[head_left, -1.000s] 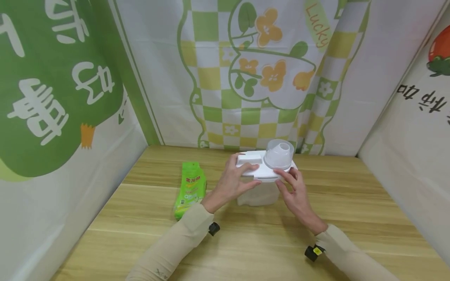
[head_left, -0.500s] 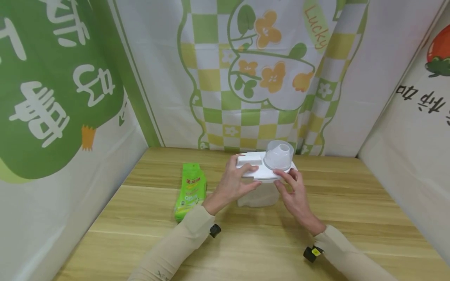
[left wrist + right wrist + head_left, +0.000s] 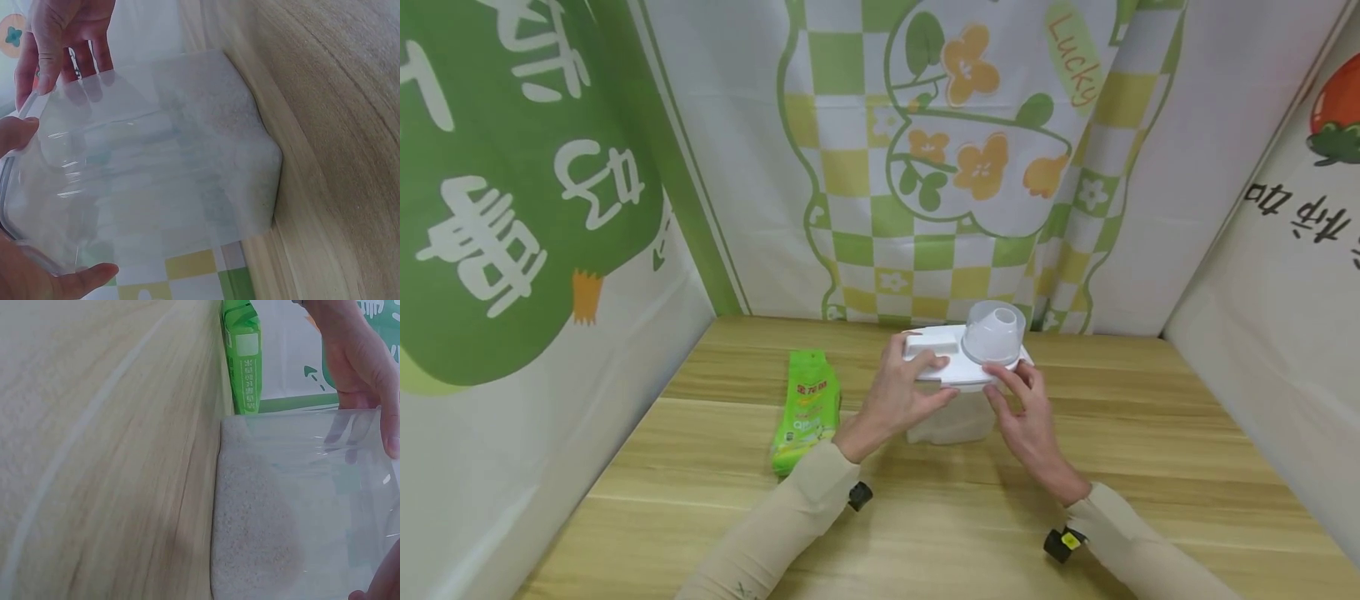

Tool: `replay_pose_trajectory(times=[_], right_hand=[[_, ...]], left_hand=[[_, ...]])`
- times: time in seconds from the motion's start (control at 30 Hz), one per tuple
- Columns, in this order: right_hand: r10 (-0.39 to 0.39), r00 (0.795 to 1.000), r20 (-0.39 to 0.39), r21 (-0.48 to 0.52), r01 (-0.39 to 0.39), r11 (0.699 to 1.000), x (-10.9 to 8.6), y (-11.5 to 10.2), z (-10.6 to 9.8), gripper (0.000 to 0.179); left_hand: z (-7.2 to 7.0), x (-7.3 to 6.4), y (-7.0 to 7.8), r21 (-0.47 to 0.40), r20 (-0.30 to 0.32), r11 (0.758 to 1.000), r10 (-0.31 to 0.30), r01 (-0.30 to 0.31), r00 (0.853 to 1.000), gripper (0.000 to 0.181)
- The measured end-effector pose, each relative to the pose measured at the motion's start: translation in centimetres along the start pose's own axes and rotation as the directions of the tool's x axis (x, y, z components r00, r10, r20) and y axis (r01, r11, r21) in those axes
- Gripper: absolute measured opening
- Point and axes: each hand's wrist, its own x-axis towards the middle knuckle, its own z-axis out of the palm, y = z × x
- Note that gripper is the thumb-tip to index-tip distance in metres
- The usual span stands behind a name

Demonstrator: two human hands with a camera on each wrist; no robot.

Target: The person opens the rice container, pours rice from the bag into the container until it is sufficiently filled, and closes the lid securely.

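A clear storage container [image 3: 951, 421] stands upright on the table, topped by a white lid [image 3: 961, 369]. Pale grains that look like rice [image 3: 250, 519] cover its bottom. On the lid's right part sits a clear cup [image 3: 995, 335]; a raised white block [image 3: 931, 342] is on the left part. My left hand [image 3: 891, 396] grips the lid's left side, its thumb at the front edge. My right hand [image 3: 1033, 429] pinches the front right edge between fingers and thumb. In the left wrist view, my right hand [image 3: 65, 37] has some fingers behind the clear wall.
A green packet [image 3: 807, 408] with printed lettering lies on the wooden table [image 3: 962, 533], left of the container and close to my left forearm. A checkered curtain [image 3: 895, 242] hangs behind the table, and printed cloth walls [image 3: 1247, 333] stand on both sides.
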Motion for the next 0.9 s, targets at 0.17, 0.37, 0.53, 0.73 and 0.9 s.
replay_pose_trajectory(times=[0.17,0.37,0.53,0.73,0.9], right_hand=[[-0.022,1.0,-0.008,-0.009,0.022,1.0,0.0,-0.1,0.0,0.031],[-0.007,1.0,-0.006,-0.019,0.007,1.0,0.0,-0.2,0.0,0.031],[0.027,1.0,0.01,0.005,-0.027,1.0,0.0,-0.2,-0.1,0.03],[0.066,0.996,0.058,0.039,-0.068,0.997,-0.1,-0.2,-0.9,0.029],[0.031,0.996,0.082,0.096,-0.039,0.995,0.0,0.3,-1.8,0.03]], left_hand=[[-0.1,0.1,0.0,-0.006,-0.006,1.0,0.004,-0.004,1.0,0.035],[-0.2,0.1,0.1,-0.02,0.01,1.0,-0.008,0.009,1.0,0.035],[-0.5,0.2,0.0,-0.024,0.037,1.0,-0.016,0.017,0.999,0.037],[-0.9,0.2,-0.2,-0.067,0.06,0.998,-0.016,0.02,0.998,0.036],[-1.1,0.2,-0.3,-0.117,0.081,0.992,-0.03,0.039,0.996,0.035]])
